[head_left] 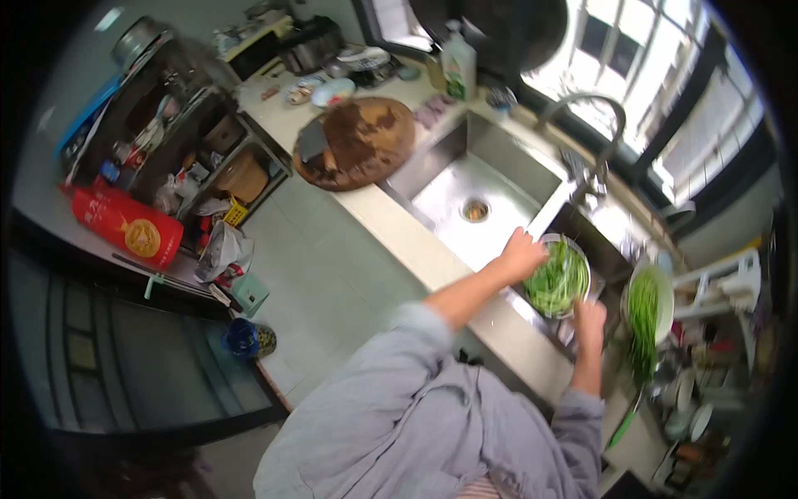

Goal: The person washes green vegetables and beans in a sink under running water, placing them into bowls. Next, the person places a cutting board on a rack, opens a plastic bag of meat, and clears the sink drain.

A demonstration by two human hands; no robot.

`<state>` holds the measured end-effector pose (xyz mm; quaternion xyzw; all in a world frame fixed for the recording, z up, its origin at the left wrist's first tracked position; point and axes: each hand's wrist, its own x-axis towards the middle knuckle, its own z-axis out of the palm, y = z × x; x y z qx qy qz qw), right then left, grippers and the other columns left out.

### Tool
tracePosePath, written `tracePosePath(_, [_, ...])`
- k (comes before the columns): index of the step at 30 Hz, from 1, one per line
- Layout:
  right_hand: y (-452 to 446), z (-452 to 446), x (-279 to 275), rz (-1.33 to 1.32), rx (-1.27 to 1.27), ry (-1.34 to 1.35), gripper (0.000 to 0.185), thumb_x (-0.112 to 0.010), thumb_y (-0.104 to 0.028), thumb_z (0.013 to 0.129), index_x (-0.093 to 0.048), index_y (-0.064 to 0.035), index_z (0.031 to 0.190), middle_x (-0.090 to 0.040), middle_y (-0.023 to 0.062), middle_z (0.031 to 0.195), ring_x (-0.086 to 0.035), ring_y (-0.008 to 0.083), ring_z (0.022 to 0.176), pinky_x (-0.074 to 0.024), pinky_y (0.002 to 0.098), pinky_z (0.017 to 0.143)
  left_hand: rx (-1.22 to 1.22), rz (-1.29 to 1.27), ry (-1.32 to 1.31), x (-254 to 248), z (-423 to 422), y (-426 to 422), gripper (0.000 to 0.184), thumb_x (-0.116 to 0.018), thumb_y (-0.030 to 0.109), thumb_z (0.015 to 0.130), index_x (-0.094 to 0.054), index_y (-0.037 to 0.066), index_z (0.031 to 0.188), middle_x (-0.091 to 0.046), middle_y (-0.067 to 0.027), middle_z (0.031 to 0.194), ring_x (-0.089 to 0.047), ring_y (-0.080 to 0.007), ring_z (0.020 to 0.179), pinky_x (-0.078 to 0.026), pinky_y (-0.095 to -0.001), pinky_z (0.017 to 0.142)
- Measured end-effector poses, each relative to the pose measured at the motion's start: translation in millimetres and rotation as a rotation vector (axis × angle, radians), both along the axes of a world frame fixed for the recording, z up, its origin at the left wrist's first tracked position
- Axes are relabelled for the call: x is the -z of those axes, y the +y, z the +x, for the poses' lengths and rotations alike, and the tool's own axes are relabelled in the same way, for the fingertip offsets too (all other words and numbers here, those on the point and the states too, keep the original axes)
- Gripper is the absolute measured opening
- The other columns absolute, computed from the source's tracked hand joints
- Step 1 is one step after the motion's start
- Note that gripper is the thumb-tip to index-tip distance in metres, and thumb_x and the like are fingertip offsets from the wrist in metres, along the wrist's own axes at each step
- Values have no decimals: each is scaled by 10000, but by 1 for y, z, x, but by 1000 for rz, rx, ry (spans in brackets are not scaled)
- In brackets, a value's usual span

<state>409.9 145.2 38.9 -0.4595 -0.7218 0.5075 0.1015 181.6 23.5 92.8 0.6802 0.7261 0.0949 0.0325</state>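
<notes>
The left hand (524,254) closes on the near-left rim of a bowl (589,279), and the right hand (590,320) curls against its near-right rim; both appear to grip it, though the picture is too soft to tell how the fingers sit. The bowl is full of green vegetables (555,279) and is at the double sink, over the right-hand basin (613,241), beside the divider; whether it hangs free or rests on an edge, I cannot tell

The main risk looks like a spill: the greens reach close to the rim, so a tilt from one hand rising faster than the other could tip strands into the sink. Wet fingers on a smooth rim could also let the bowl slip, and a bump against the divider or the faucet (613,145) could jar it loose. To the right, long greens (642,316) drape over the edge of a white bowl (666,308) on the counter (528,341); a swing of the right elbow could catch them and drag them down
</notes>
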Motion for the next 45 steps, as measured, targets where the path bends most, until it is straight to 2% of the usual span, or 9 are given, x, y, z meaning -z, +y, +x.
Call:
tracePosePath(4, [-45, -45, -6, 42, 220, 138, 212, -570, -127, 811, -577, -6, 985, -510, 26, 609, -499, 85, 505, -379, 247, 420, -766, 135, -1381, 52, -70, -117, 280, -567, 177, 771, -614, 96, 1034, -641, -131, 894, -623, -265, 773, -487, -353, 691])
tracePosePath(5, [-46, -59, 21, 508, 74, 165, 210, -556, -128, 823, -574, 3, 987, -507, 22, 608, -457, 70, 466, -347, 228, 396, -749, 343, -1023, 91, -96, -145, 260, -561, 173, 772, -617, 67, 1002, -647, -137, 860, -624, -261, 752, -488, -345, 683])
tracePosePath(7, [-73, -112, 30, 226, 51, 296, 199, -553, -105, 819, -576, 10, 979, -525, 4, 645, -450, 54, 511, -344, 214, 417, -930, 482, -756, 93, -118, -202, 208, -552, 144, 775, -629, 37, 936, -645, -106, 759, -615, -207, 699, -485, -302, 654])
tracePosePath(16, [-268, -321, -25, 237, -617, 264, 245, -609, -116, 783, -599, -29, 1012, -593, 141, 1013, -624, 267, 814, -497, 341, 721, -1171, 500, -1398, 86, -175, -339, 243, -542, 117, 801, -595, 9, 1012, -619, -39, 797, -569, -91, 665, -445, -219, 569])
tracePosePath(23, [-305, -480, -28, 704, -760, 440, 473, -603, -132, 763, -457, 21, 1185, -435, 242, 1224, -433, 365, 1126, -415, 413, 892, -1260, 574, -1436, 87, -232, -363, 245, -539, 116, 823, -582, 6, 1037, -621, -35, 814, -569, -92, 674, -444, -219, 576])
tracePosePath(32, [-302, -630, -39, 466, -709, 55, 565, -653, -177, 679, -441, 41, 1155, -501, 255, 1121, -544, 377, 938, -472, 437, 776, -1288, 681, -1346, 66, -344, -378, 218, -532, 117, 848, -583, 10, 1030, -624, -43, 867, -575, -93, 715, -446, -214, 605])
tracePosePath(35, [-254, -623, -54, -527, -586, 190, 342, -604, -139, 662, -557, 34, 953, -537, 62, 638, -506, 142, 476, -404, 255, 424, -1335, 740, -1373, 62, -369, -390, 214, -535, 109, 850, -581, 11, 1035, -624, -45, 878, -575, -95, 729, -443, -210, 614])
tracePosePath(38, [-215, -586, -44, -264, -483, 293, 425, -601, -140, 646, -549, 36, 1029, -558, 71, 871, -519, 160, 816, -409, 251, 718, -1359, 774, -1306, 68, -395, -400, 226, -547, 104, 847, -574, 8, 1049, -623, -55, 912, -578, -101, 754, -446, -212, 619])
tracePosePath(45, [-218, -529, -64, -169, -139, 362, 454, -549, -27, 643, -489, 17, 1091, -526, 42, 834, -497, 128, 698, -425, 241, 639, -1108, 718, -583, 54, -469, -373, 366, -560, 127, 841, -488, -11, 1172, -504, -158, 1187, -517, -231, 1027, -426, -319, 841])
